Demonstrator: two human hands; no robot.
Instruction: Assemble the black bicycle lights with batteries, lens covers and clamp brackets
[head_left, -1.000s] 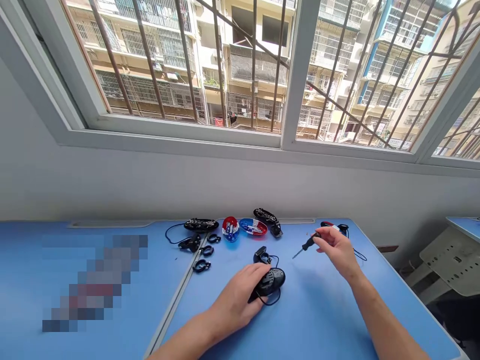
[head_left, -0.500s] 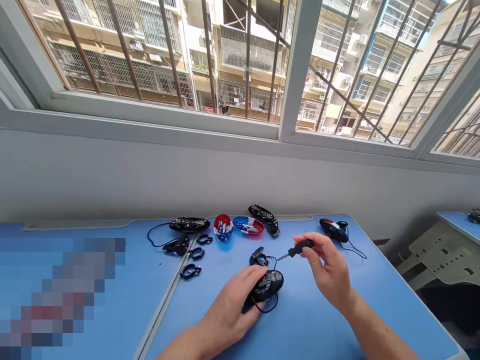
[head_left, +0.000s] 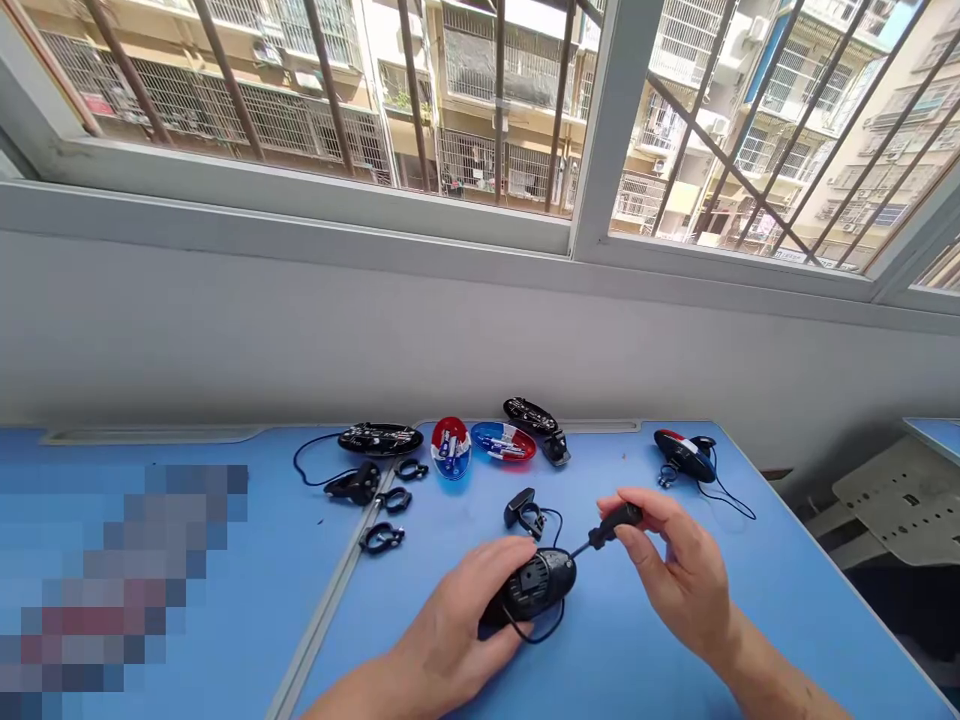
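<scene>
My left hand (head_left: 472,620) is wrapped round a black oval device (head_left: 536,585) with a slotted face, low in the middle of the blue table. A black cable loops from the device. My right hand (head_left: 679,575) grips a black-handled screwdriver (head_left: 616,522) between thumb and fingers. Its tip meets the upper right end of the device, near a small screw spot. Just behind the device lies a black clamp piece (head_left: 525,512), with a thin cable beside it.
Black rings (head_left: 382,538), a black oval unit (head_left: 380,440) and a corded black part (head_left: 356,484) lie left. Two red-blue shells (head_left: 451,448) (head_left: 502,442) lie behind, near another black unit (head_left: 529,414). A red, white and black unit (head_left: 684,456) sits right. A window is above.
The screwdriver tip has come down from above onto the end of the device. The device's slotted face is more turned to view. The camera view has shifted a little.
</scene>
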